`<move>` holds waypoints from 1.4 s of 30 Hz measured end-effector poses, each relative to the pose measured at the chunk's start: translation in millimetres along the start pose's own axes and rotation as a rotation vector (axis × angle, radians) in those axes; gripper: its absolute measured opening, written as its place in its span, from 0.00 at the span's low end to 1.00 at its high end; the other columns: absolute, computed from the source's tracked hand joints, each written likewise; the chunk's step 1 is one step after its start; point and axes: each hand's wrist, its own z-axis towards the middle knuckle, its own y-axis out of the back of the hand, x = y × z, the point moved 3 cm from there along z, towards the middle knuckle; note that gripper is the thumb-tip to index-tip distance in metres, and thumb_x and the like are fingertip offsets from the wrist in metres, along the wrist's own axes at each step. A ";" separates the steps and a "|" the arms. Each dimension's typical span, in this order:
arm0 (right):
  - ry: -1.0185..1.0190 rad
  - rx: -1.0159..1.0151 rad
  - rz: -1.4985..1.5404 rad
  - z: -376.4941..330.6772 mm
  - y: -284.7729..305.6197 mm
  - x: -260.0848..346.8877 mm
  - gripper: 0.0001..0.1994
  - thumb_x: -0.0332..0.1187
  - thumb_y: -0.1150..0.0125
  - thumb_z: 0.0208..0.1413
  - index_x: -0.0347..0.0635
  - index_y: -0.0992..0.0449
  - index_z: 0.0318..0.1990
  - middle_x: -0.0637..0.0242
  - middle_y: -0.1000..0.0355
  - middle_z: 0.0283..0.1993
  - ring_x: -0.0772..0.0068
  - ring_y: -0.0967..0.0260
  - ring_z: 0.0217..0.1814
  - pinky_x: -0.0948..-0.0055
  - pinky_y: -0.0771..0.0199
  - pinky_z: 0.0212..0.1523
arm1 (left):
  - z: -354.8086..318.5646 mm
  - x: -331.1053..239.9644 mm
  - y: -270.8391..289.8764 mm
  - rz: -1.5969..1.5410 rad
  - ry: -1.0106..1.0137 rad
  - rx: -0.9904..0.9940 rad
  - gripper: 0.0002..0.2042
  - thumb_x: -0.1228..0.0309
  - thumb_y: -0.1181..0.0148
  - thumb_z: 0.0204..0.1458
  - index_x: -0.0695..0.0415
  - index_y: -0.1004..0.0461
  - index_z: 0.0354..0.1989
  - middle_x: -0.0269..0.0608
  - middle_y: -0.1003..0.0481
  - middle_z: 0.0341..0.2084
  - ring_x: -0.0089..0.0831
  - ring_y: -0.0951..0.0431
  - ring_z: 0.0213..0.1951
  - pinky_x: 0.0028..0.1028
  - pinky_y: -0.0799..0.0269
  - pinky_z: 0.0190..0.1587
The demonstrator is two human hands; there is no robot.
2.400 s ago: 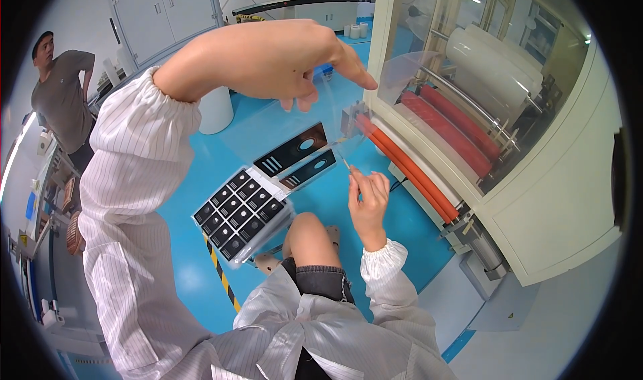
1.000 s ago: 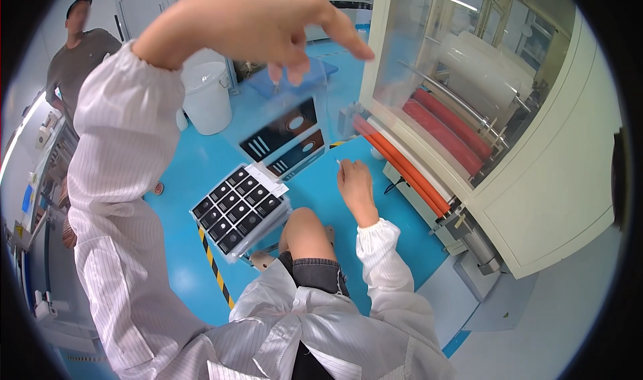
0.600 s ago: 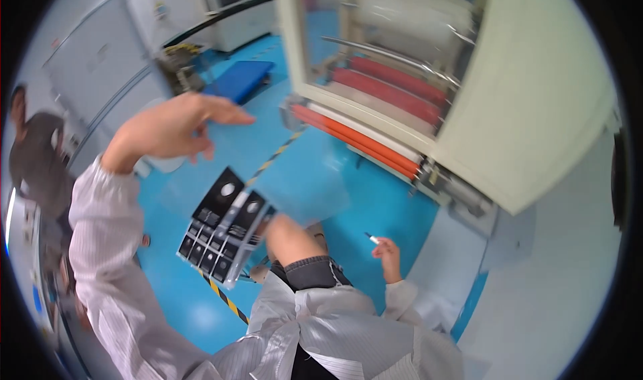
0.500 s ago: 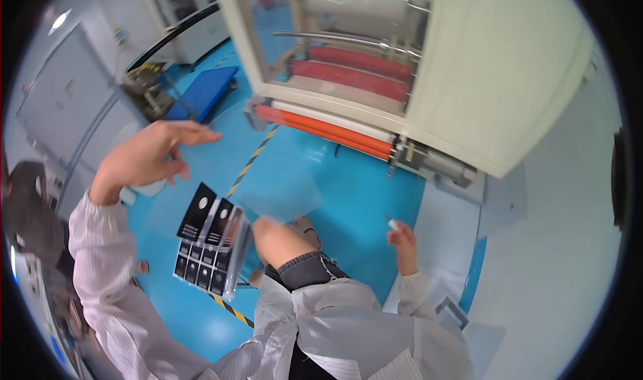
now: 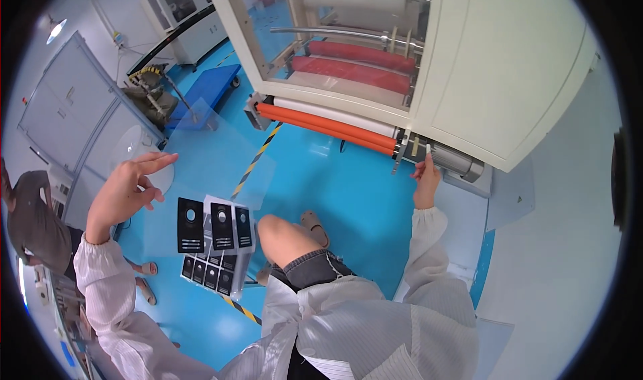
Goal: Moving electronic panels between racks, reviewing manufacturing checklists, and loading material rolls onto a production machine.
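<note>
On the left, my left hand (image 5: 127, 189) has its upper fingers stretched out. The lower fingers and thumb seem to pinch the edge of a clear film sheet (image 5: 234, 169), though the grip itself is hard to see. The sheet spreads over the floor and above a stack of printed sheets (image 5: 207, 276) with rows of black panels. Larger black panels (image 5: 191, 226), each with a pale oval, show above the stack. My right hand (image 5: 426, 182), raised on the right, pinches a small white piece (image 5: 429, 149) between its fingertips, in front of the machine.
A large cream machine (image 5: 502, 65) with red rollers (image 5: 351, 72) and an orange roller (image 5: 328, 129) stands ahead. Behind on the left are a blue platform cart (image 5: 207, 92) and grey doors (image 5: 74, 105). Another person (image 5: 43, 212) stands at the far left, beside a bench.
My right hand has risen toward the machine with the small white piece. My left hand has moved down and left, and the clear film sheet has shifted left with it.
</note>
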 end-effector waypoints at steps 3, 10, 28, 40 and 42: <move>-0.042 -0.021 -0.055 11.4 -0.9 -4.2 0.23 0.50 0.46 0.52 0.40 0.33 0.16 0.72 0.43 0.11 0.79 0.44 0.14 0.79 0.41 0.18 | -12.3 10.0 -4.1 -0.034 0.043 -0.008 0.33 0.92 0.56 0.34 0.57 0.35 0.55 0.46 0.36 0.52 0.28 0.23 0.27 0.20 0.27 0.24; -0.114 0.097 -0.103 8.6 9.8 -7.4 0.27 0.55 0.52 0.54 0.40 0.34 0.15 0.72 0.44 0.11 0.79 0.45 0.15 0.76 0.39 0.20 | -9.4 10.9 -23.4 -0.009 0.021 0.060 0.32 0.91 0.55 0.34 0.56 0.35 0.54 0.45 0.35 0.51 0.27 0.24 0.27 0.20 0.27 0.26; 0.326 0.985 -0.205 -182.3 -169.3 -12.7 0.36 0.42 0.37 0.47 0.43 0.48 0.61 0.60 0.36 0.53 0.68 0.38 0.55 0.71 0.38 0.52 | -3.4 -28.7 -48.7 0.136 -0.397 0.112 0.27 0.87 0.48 0.39 0.59 0.35 0.53 0.45 0.35 0.52 0.41 0.29 0.44 0.31 0.31 0.41; -0.365 0.765 -0.218 -159.8 -85.5 -110.6 0.09 0.31 0.43 0.52 0.37 0.29 0.38 0.69 0.32 0.31 0.77 0.35 0.31 0.78 0.35 0.31 | -40.9 162.3 -55.5 -0.304 0.168 0.063 0.34 0.84 0.45 0.37 0.54 0.41 0.59 0.47 0.26 0.41 0.30 0.23 0.28 0.26 0.27 0.32; -0.446 0.635 -0.208 -153.8 -29.7 -118.7 0.09 0.33 0.43 0.52 0.37 0.29 0.36 0.71 0.33 0.28 0.81 0.38 0.28 0.81 0.35 0.32 | -45.6 244.5 -90.2 -0.306 0.284 0.126 0.34 0.83 0.43 0.36 0.54 0.41 0.59 0.45 0.25 0.39 0.28 0.23 0.29 0.25 0.27 0.34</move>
